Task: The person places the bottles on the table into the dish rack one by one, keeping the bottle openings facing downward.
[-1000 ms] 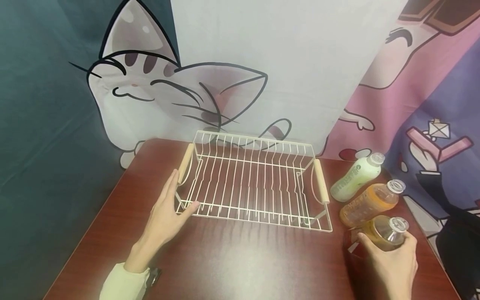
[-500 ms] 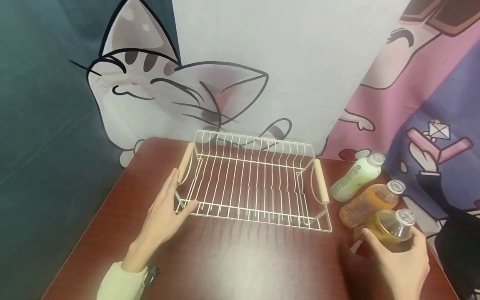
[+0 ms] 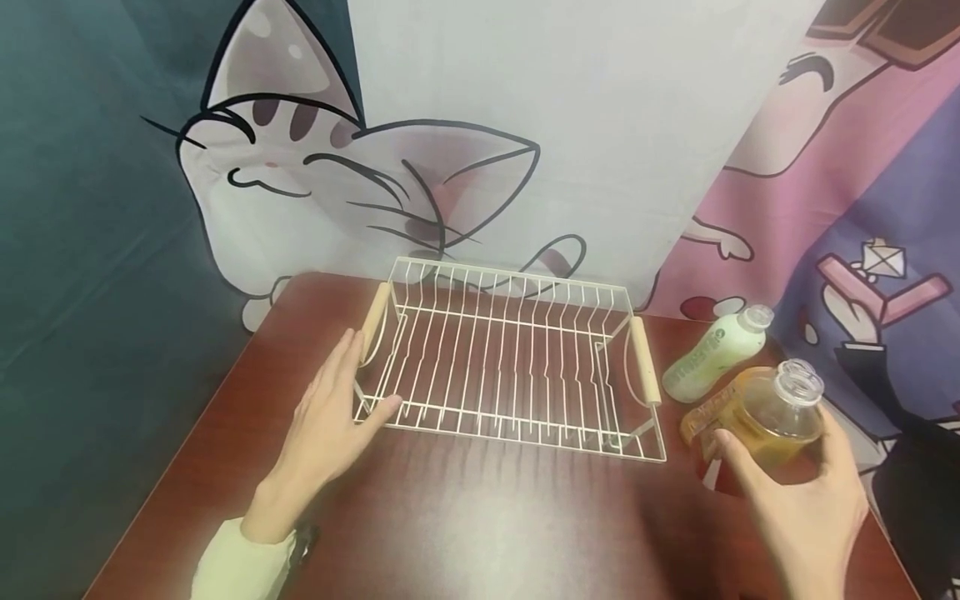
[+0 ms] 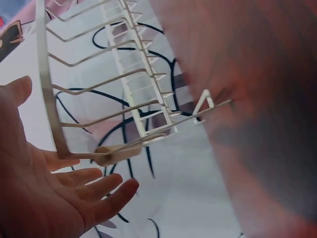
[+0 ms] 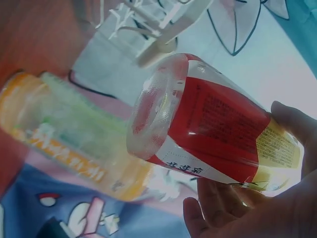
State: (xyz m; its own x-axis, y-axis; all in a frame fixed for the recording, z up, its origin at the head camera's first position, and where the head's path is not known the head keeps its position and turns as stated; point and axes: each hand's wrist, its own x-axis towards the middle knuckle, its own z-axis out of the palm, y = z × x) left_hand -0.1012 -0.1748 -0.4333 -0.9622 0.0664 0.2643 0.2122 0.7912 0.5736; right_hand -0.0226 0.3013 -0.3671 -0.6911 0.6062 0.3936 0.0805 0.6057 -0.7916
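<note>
At the lower right of the head view, we see a bottle of yellow drink (image 3: 776,429), its neck leaning toward the upper right. Our right hand (image 3: 806,504) grips it, thumb on one side and fingers curled round the other, spread as wide as its body. From the right wrist, we see a red, white and yellow label and the bottle's underside, raised off the table (image 3: 480,533). Just behind it, the orange bottle (image 3: 705,419) is partly blocked by the one we hold; the green bottle (image 3: 716,358) stands beyond that, toward the cloth.

Across the middle of the frame sits a white wire rack (image 3: 512,273), with the wooden handle (image 3: 645,361) on its right side near the bottles. At centre left, our left hand (image 3: 330,425) is held wide, thumb apart from extended fingers, beside the other wooden handle (image 3: 375,323); we cannot tell whether it touches. A printed cat cloth (image 3: 585,108) fills the back.

Our pale sleeve (image 3: 243,562) is cut off at the bottom edge, and a dark item at that wrist is mostly hidden. In the right wrist view, the farther bottles blur together.
</note>
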